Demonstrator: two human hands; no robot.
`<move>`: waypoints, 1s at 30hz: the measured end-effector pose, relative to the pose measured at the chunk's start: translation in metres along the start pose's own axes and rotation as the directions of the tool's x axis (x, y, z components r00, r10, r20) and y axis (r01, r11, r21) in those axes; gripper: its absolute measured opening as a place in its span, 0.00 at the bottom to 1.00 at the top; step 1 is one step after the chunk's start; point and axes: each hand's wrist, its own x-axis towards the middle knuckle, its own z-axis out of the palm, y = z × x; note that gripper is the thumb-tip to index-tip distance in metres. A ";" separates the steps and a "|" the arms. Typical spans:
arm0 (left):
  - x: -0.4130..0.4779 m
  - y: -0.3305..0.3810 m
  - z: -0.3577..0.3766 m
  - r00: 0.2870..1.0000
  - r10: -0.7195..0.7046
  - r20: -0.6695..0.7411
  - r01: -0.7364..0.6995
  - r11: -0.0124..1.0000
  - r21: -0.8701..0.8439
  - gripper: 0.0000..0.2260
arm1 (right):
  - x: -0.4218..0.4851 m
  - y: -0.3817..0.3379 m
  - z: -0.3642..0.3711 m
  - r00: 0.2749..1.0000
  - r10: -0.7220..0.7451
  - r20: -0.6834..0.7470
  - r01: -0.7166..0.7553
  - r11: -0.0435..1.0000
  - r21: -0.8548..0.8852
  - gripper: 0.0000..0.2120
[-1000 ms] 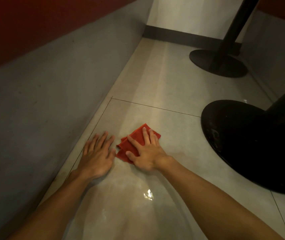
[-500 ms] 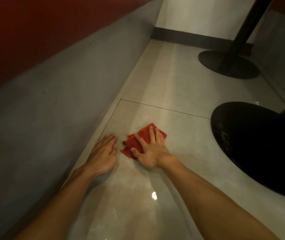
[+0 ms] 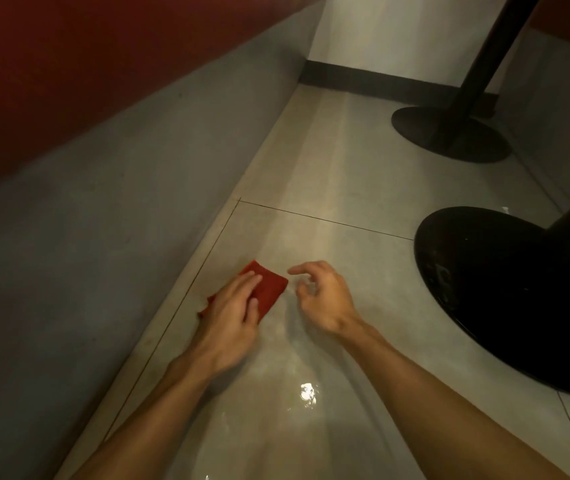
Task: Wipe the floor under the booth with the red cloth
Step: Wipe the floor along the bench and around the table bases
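The folded red cloth (image 3: 269, 285) lies flat on the pale tiled floor (image 3: 339, 188), close to the grey base of the booth (image 3: 120, 202). My left hand (image 3: 233, 313) rests palm down on the cloth's near half, fingers pressing it to the tile. My right hand (image 3: 325, 296) hovers just right of the cloth, lifted off it, fingers apart and curled, holding nothing. Part of the cloth is hidden under my left hand.
A black round table base (image 3: 505, 292) with its post stands close on the right. A second black base (image 3: 449, 133) sits farther back. A white wall with a dark skirting (image 3: 380, 81) closes the far end. The red seat front (image 3: 68, 64) overhangs at upper left.
My right hand has come off the cloth and lifted to the right. My left hand has moved from the bare floor onto the cloth, which now lies nearer the booth base.
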 end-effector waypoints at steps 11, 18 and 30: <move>-0.019 -0.031 0.000 0.989 -0.012 0.149 -0.034 0.952 0.304 0.25 | -0.018 0.020 -0.006 0.970 0.104 0.219 -0.019 0.934 -0.358 0.20; -0.037 -0.041 -0.012 0.995 -0.091 0.028 0.079 0.951 0.300 0.22 | -0.022 0.027 -0.004 0.967 0.078 0.242 0.022 0.922 -0.386 0.21; -0.019 -0.014 0.010 0.960 0.180 0.216 -0.205 0.974 0.096 0.16 | -0.026 0.029 -0.009 0.967 0.067 0.246 0.037 0.918 -0.394 0.23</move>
